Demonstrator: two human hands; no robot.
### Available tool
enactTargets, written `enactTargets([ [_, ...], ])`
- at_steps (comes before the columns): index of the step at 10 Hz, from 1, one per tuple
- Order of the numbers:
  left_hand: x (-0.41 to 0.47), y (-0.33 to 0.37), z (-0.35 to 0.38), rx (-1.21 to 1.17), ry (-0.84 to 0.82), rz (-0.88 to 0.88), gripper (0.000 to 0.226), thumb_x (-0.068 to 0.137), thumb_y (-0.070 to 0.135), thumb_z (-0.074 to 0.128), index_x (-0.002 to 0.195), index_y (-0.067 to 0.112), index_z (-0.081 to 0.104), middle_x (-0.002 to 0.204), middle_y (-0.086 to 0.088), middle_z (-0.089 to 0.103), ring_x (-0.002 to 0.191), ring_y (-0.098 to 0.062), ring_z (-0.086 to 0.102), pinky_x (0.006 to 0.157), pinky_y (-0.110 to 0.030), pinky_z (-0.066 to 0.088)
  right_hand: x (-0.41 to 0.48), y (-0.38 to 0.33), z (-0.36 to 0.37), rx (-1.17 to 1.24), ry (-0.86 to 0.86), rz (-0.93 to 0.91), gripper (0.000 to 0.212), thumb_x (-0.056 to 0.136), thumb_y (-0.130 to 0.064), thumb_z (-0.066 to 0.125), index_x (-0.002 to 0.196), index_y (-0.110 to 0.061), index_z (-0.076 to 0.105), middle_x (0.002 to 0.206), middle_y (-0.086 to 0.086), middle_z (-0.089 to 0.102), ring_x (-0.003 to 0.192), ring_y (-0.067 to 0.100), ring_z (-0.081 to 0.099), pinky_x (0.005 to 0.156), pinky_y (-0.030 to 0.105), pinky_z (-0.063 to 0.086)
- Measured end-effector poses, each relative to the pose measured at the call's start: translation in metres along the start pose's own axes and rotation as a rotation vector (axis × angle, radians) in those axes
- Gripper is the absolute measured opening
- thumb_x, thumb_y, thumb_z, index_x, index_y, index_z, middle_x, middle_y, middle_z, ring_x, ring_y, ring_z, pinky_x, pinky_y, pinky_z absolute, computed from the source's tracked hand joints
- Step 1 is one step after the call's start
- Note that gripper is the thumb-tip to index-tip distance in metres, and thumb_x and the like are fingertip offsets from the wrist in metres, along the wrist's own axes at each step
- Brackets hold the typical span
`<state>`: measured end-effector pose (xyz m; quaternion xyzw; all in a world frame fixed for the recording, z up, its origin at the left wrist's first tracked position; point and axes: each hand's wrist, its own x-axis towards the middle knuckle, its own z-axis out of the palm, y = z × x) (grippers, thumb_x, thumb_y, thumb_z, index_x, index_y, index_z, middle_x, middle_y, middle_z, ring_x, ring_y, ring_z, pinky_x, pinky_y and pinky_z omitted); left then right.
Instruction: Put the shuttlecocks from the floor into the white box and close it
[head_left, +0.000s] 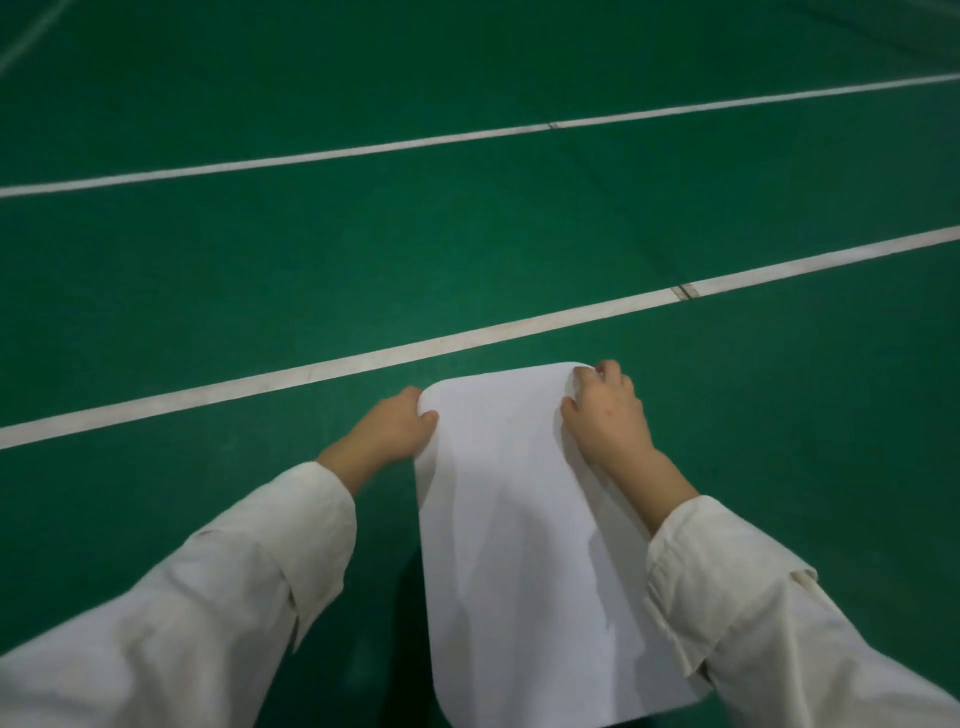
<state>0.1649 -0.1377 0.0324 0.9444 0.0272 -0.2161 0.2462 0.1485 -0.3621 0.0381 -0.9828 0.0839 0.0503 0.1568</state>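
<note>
White box (524, 519), lid on, lying on green floor (260, 260) just short of a white line (363, 358); left hand (395, 426) and right hand (608, 415) grip its far corners; no shuttlecocks visible, closing apparently near done.

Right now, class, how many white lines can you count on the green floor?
3. The nearest line runs just beyond the white box; a second line lies farther off; a faint third line crosses the top left corner. More may lie outside the picture.

No readable text, labels or numbers anywhere in view.
</note>
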Motion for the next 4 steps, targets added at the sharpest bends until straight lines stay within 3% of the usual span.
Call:
enactTargets([
  [1, -0.016, -0.002, 0.000, -0.027, 0.035, -0.031, 0.043, 0.092, 0.029, 0.042, 0.131, 0.011, 0.040, 0.121, -0.012, 0.058, 0.104, -0.030, 0.056, 0.080, -0.032, 0.043, -0.016, -0.006, -0.002, -0.027, 0.013, -0.006, 0.039, 0.093, -0.024, 0.041, 0.129, -0.010, 0.044, 0.136, 0.013, 0.038, 0.121, 0.031, 0.039, 0.096, 0.043, 0.036],
  [2, -0.034, -0.009, 0.008, -0.228, -0.015, -0.098, 0.051, 0.090, 0.032, 0.050, 0.135, 0.014, 0.032, 0.115, -0.011, 0.060, 0.097, -0.028, 0.059, 0.075, -0.031, 0.045, -0.043, 0.014, -0.003, 0.037, -0.014, 0.152, 0.045, 0.093, -0.033, 0.042, 0.131, -0.009, 0.038, 0.132, 0.015, 0.040, 0.118, 0.034, 0.041, 0.092, 0.043, 0.039],
  [3, -0.049, -0.013, 0.021, -0.239, -0.012, -0.116, 0.052, 0.090, 0.034, 0.048, 0.134, 0.012, 0.031, 0.108, -0.012, 0.061, 0.089, -0.028, 0.060, 0.075, -0.035, 0.051, -0.078, 0.030, 0.004, 0.061, -0.050, 0.190, 0.049, 0.095, -0.034, 0.041, 0.137, -0.011, 0.032, 0.134, 0.018, 0.037, 0.118, 0.036, 0.042, 0.090, 0.043, 0.040],
  [4, -0.066, -0.010, 0.023, 0.038, 0.084, -0.093, 0.036, 0.091, 0.032, 0.041, 0.123, 0.014, 0.040, 0.096, -0.007, 0.060, 0.083, -0.025, 0.055, 0.066, -0.031, 0.042, -0.094, 0.019, 0.015, -0.140, 0.101, -0.008, 0.030, 0.085, -0.022, 0.056, 0.110, -0.006, 0.057, 0.122, 0.018, 0.052, 0.108, 0.036, 0.051, 0.082, 0.043, 0.043],
])
